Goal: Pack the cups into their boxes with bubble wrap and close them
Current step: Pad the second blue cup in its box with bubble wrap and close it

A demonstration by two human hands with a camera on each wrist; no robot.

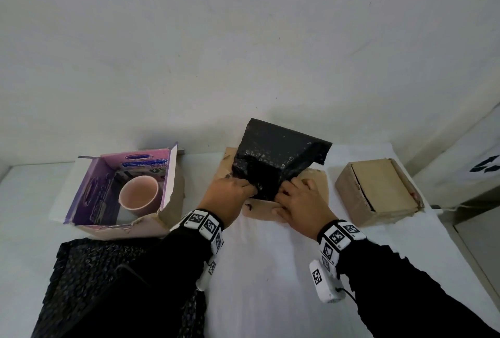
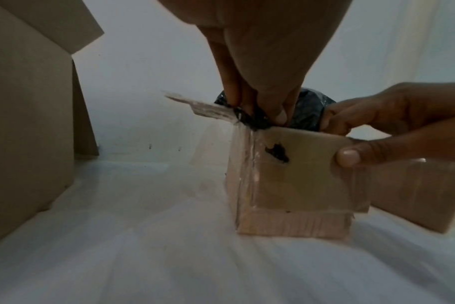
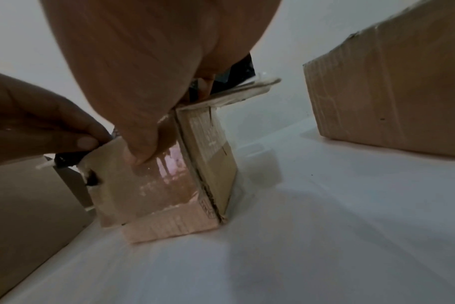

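Both hands are being worked at the mouth of a small cardboard box (image 1: pixel 259 209) in the head view. Black bubble wrap (image 1: pixel 276 156) is being pinched by the left hand (image 1: pixel 226 199) at the box's near left edge, while the right hand (image 1: pixel 303 202) is curled over the near right edge, thumb down the front flap. Most of the wrap is seen standing up out of the box, towards the wall. A pink cup (image 1: pixel 139 195) is sitting in an open purple-lined box (image 1: pixel 108 191) at the left of the white worktop (image 1: pixel 270 270); a closed cardboard box (image 1: pixel 378 194) is lying at the right. More black wrap (image 1: pixel 89 278) is spread at the near left.

Left wrist view: the wrap (image 2: pixel 307 111) is being gripped by curled fingers (image 2: pixel 234 90) at the box's (image 2: pixel 294 189) top corner. The front flap is being held by the right hand (image 2: pixel 392 123), thumb on its outer face.

Right wrist view: the thumb of the right hand (image 3: pixel 143 82) is being pressed against the taped front of the box (image 3: pixel 164 189), the fingers being hooked inside over the rim. The left hand (image 3: pixel 39 115) is seen at the flap's left corner. The closed box (image 3: pixel 392 92) is standing apart at the right.
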